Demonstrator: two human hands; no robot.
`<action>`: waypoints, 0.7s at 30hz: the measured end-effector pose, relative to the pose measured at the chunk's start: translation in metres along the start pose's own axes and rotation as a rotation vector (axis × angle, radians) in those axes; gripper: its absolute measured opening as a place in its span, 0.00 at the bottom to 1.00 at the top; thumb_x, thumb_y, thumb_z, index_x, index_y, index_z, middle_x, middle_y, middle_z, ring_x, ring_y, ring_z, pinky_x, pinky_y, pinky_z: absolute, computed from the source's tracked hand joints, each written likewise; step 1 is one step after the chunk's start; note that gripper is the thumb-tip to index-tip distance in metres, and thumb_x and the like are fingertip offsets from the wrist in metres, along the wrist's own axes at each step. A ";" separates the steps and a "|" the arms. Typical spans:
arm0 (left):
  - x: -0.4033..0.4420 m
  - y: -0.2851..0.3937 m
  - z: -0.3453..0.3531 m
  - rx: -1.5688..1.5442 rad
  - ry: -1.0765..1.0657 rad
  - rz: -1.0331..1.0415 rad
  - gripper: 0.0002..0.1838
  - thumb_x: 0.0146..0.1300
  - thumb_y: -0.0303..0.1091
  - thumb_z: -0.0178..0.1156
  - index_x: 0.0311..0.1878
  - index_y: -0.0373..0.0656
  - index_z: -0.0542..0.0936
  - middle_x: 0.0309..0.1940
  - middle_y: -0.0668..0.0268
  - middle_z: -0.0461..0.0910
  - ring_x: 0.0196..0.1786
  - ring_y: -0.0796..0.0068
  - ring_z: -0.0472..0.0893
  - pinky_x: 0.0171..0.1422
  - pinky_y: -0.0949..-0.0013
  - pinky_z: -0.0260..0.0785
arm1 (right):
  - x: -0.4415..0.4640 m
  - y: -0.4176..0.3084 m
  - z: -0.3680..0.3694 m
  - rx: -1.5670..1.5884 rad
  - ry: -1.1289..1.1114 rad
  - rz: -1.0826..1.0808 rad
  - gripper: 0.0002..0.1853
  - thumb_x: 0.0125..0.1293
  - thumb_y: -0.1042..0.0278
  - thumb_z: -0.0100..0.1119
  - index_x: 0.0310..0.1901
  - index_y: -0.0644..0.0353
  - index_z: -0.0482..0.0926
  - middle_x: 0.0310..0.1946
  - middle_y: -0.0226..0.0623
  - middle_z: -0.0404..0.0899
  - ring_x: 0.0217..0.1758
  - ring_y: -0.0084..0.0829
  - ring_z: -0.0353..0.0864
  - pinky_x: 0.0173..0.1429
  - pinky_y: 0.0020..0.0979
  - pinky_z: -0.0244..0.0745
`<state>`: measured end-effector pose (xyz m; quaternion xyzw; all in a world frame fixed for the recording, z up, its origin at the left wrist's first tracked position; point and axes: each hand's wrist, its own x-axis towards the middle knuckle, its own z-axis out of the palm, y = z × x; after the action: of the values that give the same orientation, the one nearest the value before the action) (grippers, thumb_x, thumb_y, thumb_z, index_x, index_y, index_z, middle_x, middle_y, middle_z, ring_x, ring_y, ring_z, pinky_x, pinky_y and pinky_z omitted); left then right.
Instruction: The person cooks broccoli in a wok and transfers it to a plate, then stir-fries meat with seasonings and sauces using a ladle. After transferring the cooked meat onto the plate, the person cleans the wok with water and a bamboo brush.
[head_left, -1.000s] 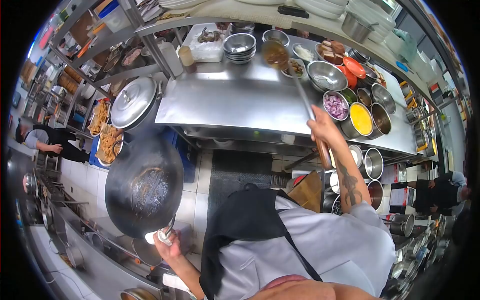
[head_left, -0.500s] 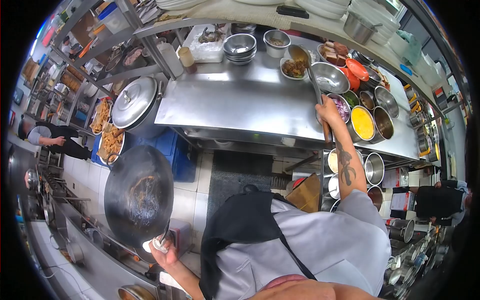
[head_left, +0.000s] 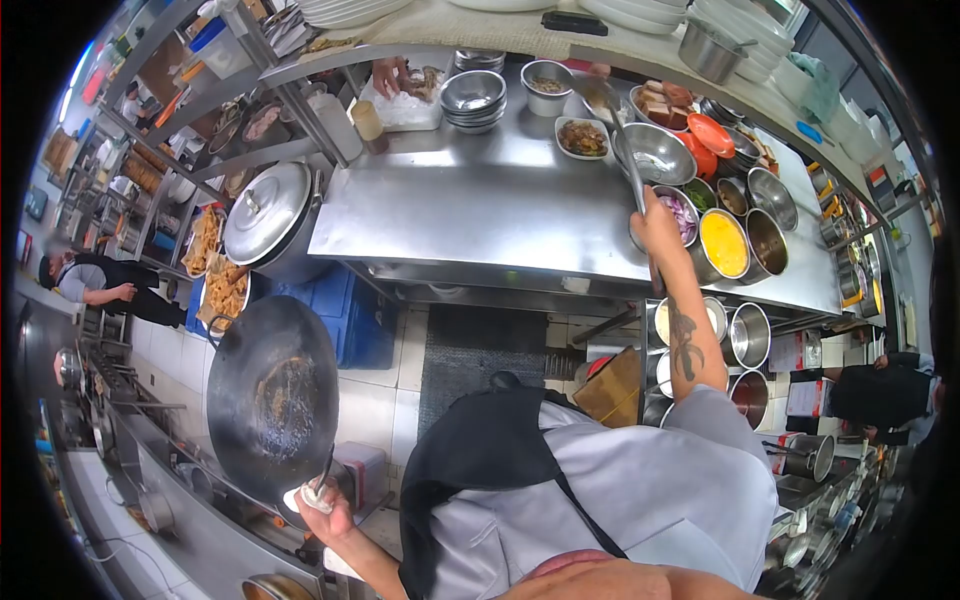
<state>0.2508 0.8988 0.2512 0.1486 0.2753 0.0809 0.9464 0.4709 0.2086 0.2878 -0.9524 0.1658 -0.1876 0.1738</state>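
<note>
My left hand [head_left: 330,510] is closed round the wok's handle, with a white cloth [head_left: 310,497] between. The dark wok [head_left: 275,390] is tilted, its inside showing brown residue in the middle. My right hand [head_left: 657,225] grips the long handle of a ladle [head_left: 634,165] above the steel counter. The ladle's bowl is blurred, at the far side near a small white dish [head_left: 583,139] of cooked brown food. Close to that hand stand a pot of yellow liquid [head_left: 724,245] and a bowl of chopped purple onion [head_left: 676,214].
On the steel counter [head_left: 480,215] stand stacked metal bowls [head_left: 473,95] and a white tray [head_left: 405,112], where another person's hand [head_left: 390,75] reaches in. A lidded pot [head_left: 270,210] is at left. The loaded shelf [head_left: 430,38] runs overhead. Other people stand at both sides.
The ladle's bowl has lifted away from the small dish, toward the shelf. The wok has shifted slightly left. Another person's hand has appeared at the white tray.
</note>
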 end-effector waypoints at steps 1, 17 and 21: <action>-0.001 0.000 0.001 0.001 0.022 0.008 0.08 0.66 0.33 0.50 0.37 0.38 0.73 0.30 0.60 0.76 0.32 0.65 0.76 0.20 0.73 0.63 | -0.003 0.000 0.001 0.003 0.034 0.000 0.32 0.55 0.71 0.57 0.62 0.74 0.67 0.35 0.66 0.79 0.36 0.55 0.83 0.46 0.46 0.77; 0.000 0.051 -0.047 -0.093 -0.054 -0.049 0.08 0.66 0.34 0.51 0.36 0.39 0.75 0.31 0.60 0.77 0.35 0.64 0.77 0.22 0.72 0.63 | -0.089 -0.077 0.045 1.912 -0.414 0.629 0.18 0.69 0.72 0.49 0.60 0.54 0.68 0.24 0.22 0.66 0.17 0.16 0.64 0.20 0.25 0.62; -0.004 0.066 -0.062 -0.122 0.010 -0.019 0.09 0.67 0.36 0.52 0.37 0.40 0.75 0.31 0.61 0.77 0.35 0.65 0.77 0.22 0.72 0.64 | -0.149 -0.131 0.074 1.930 -0.965 0.455 0.27 0.67 0.74 0.50 0.68 0.53 0.60 0.24 0.22 0.64 0.13 0.14 0.62 0.20 0.22 0.63</action>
<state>0.2089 0.9745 0.2244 0.0877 0.2761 0.0891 0.9530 0.4038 0.4013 0.2305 -0.3370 0.0357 0.1896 0.9215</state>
